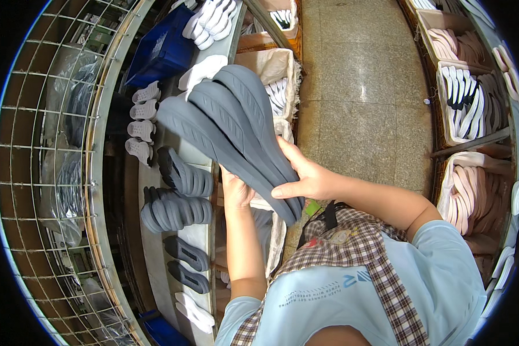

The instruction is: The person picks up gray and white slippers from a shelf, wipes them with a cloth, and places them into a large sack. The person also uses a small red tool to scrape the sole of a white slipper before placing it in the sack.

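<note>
Several dark grey shoe soles (234, 124) are spread like a fan in front of me, held up over the edge of the shelf. My right hand (308, 173) grips their narrow end, thumb on top and fingers round the side. From beneath, my left hand (236, 187) supports the same soles; its fingers are partly hidden behind them. On the shelf to the left sit stacked dark grey soles (179, 213), with another stack (187, 173) just beyond. Nearer to me lie a pair of dark soles (187, 265) and some white soles (194, 311).
Light shoes (141, 124) line the left side of the shelf (155, 254), near a blue bin (158, 46) and white soles (210, 23). Wire mesh (46, 173) stands far left. Lined baskets (473, 158) of soles flank the tiled aisle (363, 109) on the right; another lined basket (277, 63) is beside the shelf.
</note>
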`<state>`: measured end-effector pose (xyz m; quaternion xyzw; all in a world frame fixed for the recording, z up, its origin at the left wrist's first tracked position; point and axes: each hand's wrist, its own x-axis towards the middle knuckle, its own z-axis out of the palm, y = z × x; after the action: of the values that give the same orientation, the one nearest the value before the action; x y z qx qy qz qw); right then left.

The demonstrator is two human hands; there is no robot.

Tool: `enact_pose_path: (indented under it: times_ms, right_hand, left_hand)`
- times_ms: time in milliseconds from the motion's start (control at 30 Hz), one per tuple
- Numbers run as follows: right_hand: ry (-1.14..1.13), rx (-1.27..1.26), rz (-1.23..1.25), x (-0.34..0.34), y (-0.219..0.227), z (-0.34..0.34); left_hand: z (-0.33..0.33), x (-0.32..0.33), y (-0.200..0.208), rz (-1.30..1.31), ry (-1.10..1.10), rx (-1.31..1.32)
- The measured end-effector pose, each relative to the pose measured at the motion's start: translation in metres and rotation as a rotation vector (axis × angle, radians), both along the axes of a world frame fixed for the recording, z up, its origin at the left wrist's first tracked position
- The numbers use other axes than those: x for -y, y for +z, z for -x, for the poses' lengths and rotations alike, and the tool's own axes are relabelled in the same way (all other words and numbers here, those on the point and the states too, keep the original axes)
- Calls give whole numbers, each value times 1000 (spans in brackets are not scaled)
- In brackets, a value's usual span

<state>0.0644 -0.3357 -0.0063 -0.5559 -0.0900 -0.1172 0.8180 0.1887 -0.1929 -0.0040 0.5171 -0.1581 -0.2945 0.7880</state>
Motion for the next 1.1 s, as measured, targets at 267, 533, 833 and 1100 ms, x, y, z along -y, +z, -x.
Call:
enact_pose_path:
  times_ms: [267,533,833,1100]
  right_hand:
    - [118,-101,-121,51,-11,-30]
    - [57,-73,-193,30,-20,-22]
    - [77,-110,-263,22,-19,-21]
    - [6,-81,-146,13,-19,-18]
  left_hand:
    - [11,0,1,60,-67,-320]
    - [34,26,8,-8,-95,-396]
    - [40,32,13,-20,-13,-342]
    - [39,18,5,-10,60,-362]
